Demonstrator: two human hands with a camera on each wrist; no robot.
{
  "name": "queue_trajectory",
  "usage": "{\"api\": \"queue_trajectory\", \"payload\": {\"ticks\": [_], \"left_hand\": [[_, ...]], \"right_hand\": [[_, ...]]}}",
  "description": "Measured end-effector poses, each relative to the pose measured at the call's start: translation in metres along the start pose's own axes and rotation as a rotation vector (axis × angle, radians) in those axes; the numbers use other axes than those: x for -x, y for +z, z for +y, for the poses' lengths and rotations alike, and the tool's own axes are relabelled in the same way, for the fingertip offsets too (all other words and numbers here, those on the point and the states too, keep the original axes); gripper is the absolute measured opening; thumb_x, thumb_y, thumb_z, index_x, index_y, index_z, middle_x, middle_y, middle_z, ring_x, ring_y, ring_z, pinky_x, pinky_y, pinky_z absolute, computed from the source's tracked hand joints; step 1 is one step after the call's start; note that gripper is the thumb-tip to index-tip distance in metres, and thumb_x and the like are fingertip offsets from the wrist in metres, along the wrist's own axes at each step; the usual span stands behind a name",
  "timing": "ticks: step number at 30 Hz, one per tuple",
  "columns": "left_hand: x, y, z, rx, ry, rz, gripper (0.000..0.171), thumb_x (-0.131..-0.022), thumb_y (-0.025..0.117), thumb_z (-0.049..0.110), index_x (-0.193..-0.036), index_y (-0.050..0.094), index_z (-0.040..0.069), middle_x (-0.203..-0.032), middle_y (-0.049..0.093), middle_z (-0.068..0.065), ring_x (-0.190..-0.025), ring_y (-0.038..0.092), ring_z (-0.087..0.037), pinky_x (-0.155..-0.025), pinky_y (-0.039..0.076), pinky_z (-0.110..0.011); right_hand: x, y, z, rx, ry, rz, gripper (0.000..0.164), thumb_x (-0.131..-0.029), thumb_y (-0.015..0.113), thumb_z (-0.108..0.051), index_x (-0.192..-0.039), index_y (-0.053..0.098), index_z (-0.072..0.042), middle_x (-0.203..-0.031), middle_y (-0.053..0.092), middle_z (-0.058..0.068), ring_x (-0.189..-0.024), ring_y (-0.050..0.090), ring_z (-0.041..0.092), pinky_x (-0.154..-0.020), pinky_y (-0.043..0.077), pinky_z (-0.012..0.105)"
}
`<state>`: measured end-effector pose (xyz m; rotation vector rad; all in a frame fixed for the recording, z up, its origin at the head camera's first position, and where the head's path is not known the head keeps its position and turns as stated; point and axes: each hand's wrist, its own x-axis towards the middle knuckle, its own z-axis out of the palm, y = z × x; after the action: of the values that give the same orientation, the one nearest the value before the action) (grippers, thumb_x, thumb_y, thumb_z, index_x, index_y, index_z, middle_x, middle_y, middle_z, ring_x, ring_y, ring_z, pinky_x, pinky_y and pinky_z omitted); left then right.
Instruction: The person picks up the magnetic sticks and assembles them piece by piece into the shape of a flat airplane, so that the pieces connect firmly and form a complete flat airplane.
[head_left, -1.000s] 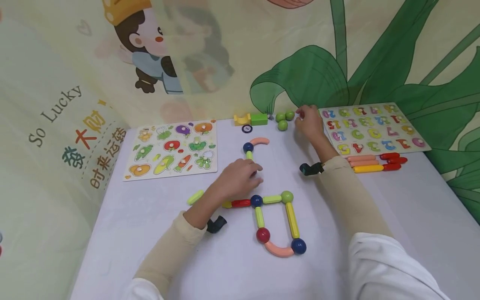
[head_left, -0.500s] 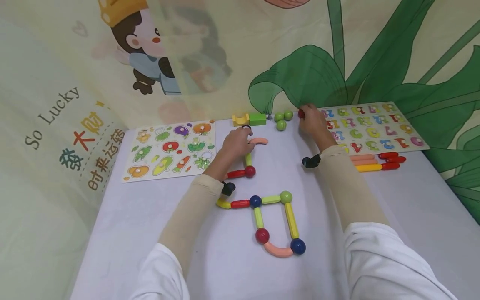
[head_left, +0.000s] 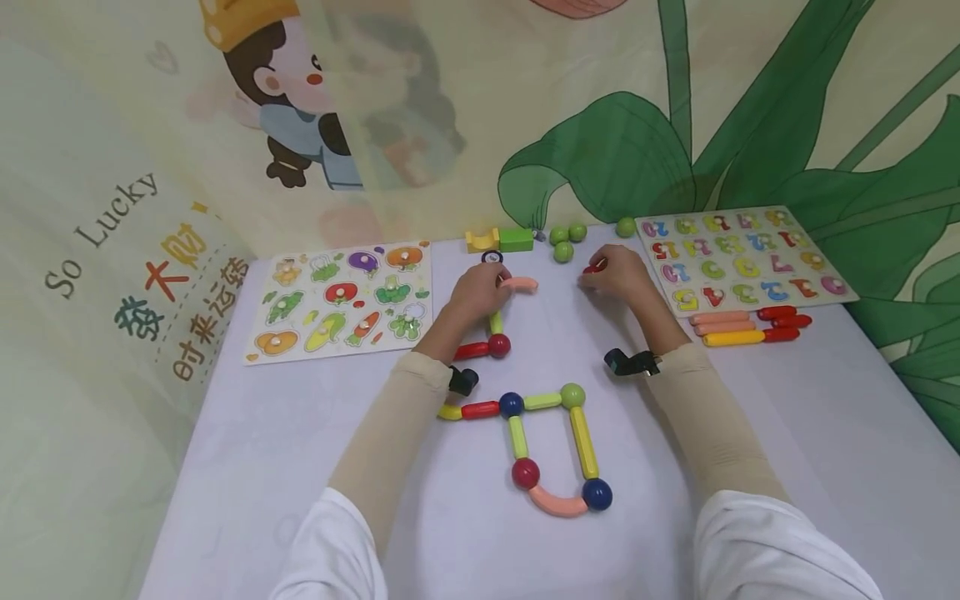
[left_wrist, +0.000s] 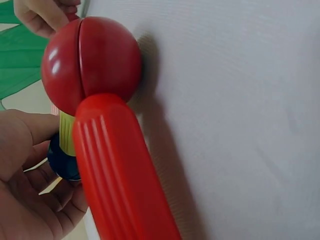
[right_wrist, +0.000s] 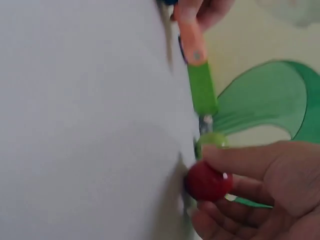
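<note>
My left hand (head_left: 477, 292) holds a blue ball (left_wrist: 64, 164) with its thumb and fingers. From that ball a curved pink rod (head_left: 522, 284) points right, while a yellow-green rod (head_left: 496, 323) runs down to a red ball (head_left: 498, 346). A red rod (left_wrist: 122, 170) joins that red ball from the left. Further right, my right hand (head_left: 621, 271) pinches a loose red ball (right_wrist: 207, 181) between thumb and fingers, apart from the pink rod's tip. Nearer me lies a closed shape of rods and balls, with a yellow rod (head_left: 582, 442) as its right side.
Green balls (head_left: 563, 252) and a green block (head_left: 516, 240) stand along the back. A vegetable puzzle board (head_left: 341, 302) lies left, a number puzzle board (head_left: 742, 258) right. Spare rods (head_left: 731, 337) lie below the number board.
My left hand has reached forward to the blue ball and grips it. My right hand picked up the red ball at the back and brought it nearer, uncovering a green ball.
</note>
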<state>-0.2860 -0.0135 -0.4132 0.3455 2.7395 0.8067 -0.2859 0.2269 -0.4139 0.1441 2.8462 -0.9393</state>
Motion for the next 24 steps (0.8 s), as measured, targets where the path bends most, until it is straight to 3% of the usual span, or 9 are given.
{"api": "queue_trajectory", "payload": {"ticks": [4,10,14,18,24], "left_hand": [[0.0,0.0,0.0,0.016,0.015,0.008,0.027,-0.088,0.056,0.026,-0.11,0.06,0.01,-0.089,0.055,-0.001,-0.074,0.05,-0.017,-0.063,0.043,-0.027],[-0.001,0.0,0.001,-0.028,0.043,-0.002,0.027,-0.088,0.055,0.025,-0.11,0.059,0.01,-0.087,0.055,-0.002,-0.076,0.05,-0.017,-0.065,0.042,-0.028],[0.0,-0.001,0.001,-0.056,0.054,0.015,0.027,-0.088,0.055,0.024,-0.111,0.059,0.01,-0.084,0.054,-0.002,-0.075,0.049,-0.016,-0.065,0.04,-0.028],[0.0,-0.001,-0.001,-0.049,0.055,0.025,0.027,-0.088,0.056,0.024,-0.11,0.059,0.01,-0.083,0.054,-0.001,-0.075,0.049,-0.016,-0.065,0.041,-0.028],[0.002,0.001,0.0,-0.016,0.032,0.013,0.029,-0.087,0.056,0.026,-0.111,0.058,0.01,-0.084,0.053,-0.002,-0.075,0.049,-0.016,-0.064,0.042,-0.028]], "right_hand": [[0.01,0.011,-0.012,-0.073,-0.025,-0.122,0.035,-0.078,0.071,-0.026,-0.104,0.059,-0.006,-0.097,0.054,0.012,-0.086,0.048,0.026,-0.068,0.045,0.033],[0.012,0.029,-0.03,-0.125,-0.093,-0.172,0.034,-0.078,0.071,-0.025,-0.105,0.061,-0.008,-0.097,0.057,0.01,-0.082,0.053,0.023,-0.064,0.049,0.029],[0.014,0.036,-0.038,-0.138,-0.129,-0.156,0.035,-0.078,0.071,-0.025,-0.107,0.061,-0.007,-0.098,0.058,0.009,-0.084,0.054,0.022,-0.065,0.049,0.03],[0.018,0.038,-0.033,-0.147,-0.126,-0.126,0.039,-0.078,0.071,-0.026,-0.11,0.059,-0.009,-0.1,0.058,0.008,-0.089,0.054,0.021,-0.068,0.048,0.031],[0.043,0.017,-0.009,-0.125,-0.16,-0.079,0.035,-0.082,0.066,-0.02,-0.113,0.057,-0.007,-0.102,0.057,0.01,-0.089,0.055,0.024,-0.066,0.049,0.033]]}}
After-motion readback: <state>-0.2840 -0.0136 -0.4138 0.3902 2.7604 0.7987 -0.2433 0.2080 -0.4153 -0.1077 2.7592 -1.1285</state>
